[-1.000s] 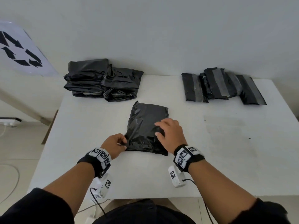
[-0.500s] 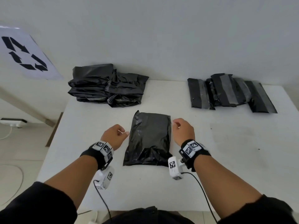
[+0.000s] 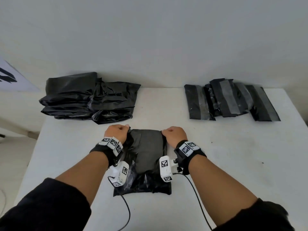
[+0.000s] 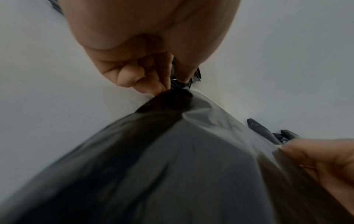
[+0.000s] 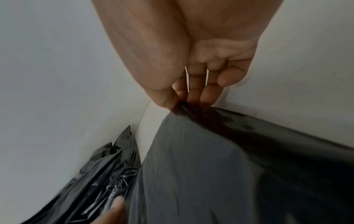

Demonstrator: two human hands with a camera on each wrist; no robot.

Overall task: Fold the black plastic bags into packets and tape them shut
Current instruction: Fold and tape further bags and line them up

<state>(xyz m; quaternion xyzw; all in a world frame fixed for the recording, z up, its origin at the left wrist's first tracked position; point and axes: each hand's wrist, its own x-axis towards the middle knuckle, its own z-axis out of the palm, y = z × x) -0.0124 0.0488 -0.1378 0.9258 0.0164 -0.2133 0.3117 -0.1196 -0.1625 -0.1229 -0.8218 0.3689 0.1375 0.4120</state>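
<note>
The black bag [image 3: 146, 157] lies mid-table, long axis running near to far. The left hand [image 3: 117, 133] pinches its far left corner, the right hand [image 3: 174, 135] its far right one. Half a second earlier both hands hovered beside it, holding nothing. On the white table [image 3: 233, 164] by the grey wall, unfolded bags [image 3: 88, 97] sit far left, taped packets [image 3: 230, 101] far right.

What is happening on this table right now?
A person is working on a black plastic bag lying on the white table. The left hand and right hand each pinch a far corner of it. A pile of unfolded bags sits at the back left; taped packets lie at the back right.
</note>
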